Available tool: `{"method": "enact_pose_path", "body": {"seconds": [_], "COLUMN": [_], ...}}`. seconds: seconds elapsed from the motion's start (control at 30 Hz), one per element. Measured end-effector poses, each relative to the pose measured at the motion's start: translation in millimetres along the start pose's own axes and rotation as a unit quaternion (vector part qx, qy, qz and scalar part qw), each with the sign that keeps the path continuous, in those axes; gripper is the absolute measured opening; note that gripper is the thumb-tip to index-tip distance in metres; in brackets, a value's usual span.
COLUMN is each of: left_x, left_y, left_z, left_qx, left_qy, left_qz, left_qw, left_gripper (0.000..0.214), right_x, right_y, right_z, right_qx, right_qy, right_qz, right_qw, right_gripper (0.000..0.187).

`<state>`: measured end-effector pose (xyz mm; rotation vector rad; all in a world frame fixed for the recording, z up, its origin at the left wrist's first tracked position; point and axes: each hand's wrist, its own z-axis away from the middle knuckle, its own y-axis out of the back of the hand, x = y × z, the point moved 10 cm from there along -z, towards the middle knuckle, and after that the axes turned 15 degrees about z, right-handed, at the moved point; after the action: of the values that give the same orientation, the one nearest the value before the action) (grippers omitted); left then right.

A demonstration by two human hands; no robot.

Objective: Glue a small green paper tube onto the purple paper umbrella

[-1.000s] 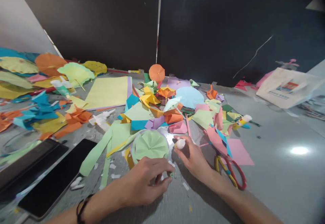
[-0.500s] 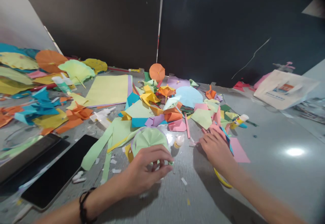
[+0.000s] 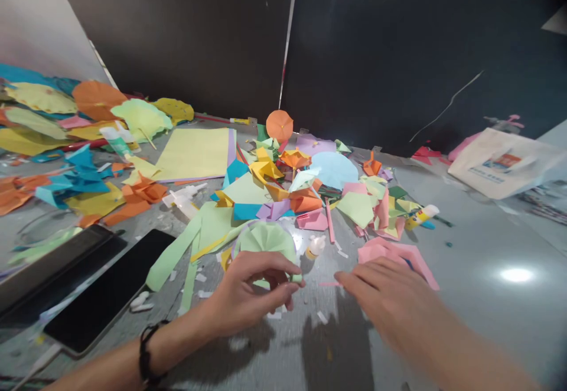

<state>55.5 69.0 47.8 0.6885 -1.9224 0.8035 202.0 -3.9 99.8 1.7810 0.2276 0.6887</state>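
the pleated round light-green paper disc (image 3: 266,240) is lying on the grey table (image 3: 465,302), just ahead of the left hand (image 3: 248,293), whose fingertips are pinching its near edge. the right hand (image 3: 385,293), fingers extended together, is hovering beside a thin pink paper strip (image 3: 330,284). a small white glue bottle (image 3: 315,245) is standing nearby.

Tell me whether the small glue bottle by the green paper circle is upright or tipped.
Upright. The small glue bottle stands on the table with its cap uppermost, beside the green paper circle; neither hand touches it.
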Motion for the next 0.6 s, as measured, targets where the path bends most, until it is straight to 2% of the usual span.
{"method": "enact_pose_path", "body": {"seconds": [0.2, 0.43, 0.6], "left_x": [-10.6, -14.2, -10.1], "left_y": [1.2, -0.4, -3.4], "left_z": [4.2, 7.5, 6.0], "left_qx": [0.009, -0.005, -0.014], "left_qy": [0.039, 0.059, 0.042], "left_qz": [0.013, -0.001, -0.020], "left_qw": [0.999, 0.998, 0.999], "left_gripper": [0.017, 0.021, 0.020], "right_x": [-9.9, -14.9, -15.6], "right_y": [5.6, 6.2, 7.9], "right_z": [-17.4, -22.7, -25.2], "right_qx": [0.001, 0.016, 0.026], "right_qy": [0.020, 0.028, 0.027], "right_qz": [0.033, 0.034, 0.025], "right_qw": [0.999, 0.999, 0.999], "right_gripper": [0.041, 0.039, 0.041]}}
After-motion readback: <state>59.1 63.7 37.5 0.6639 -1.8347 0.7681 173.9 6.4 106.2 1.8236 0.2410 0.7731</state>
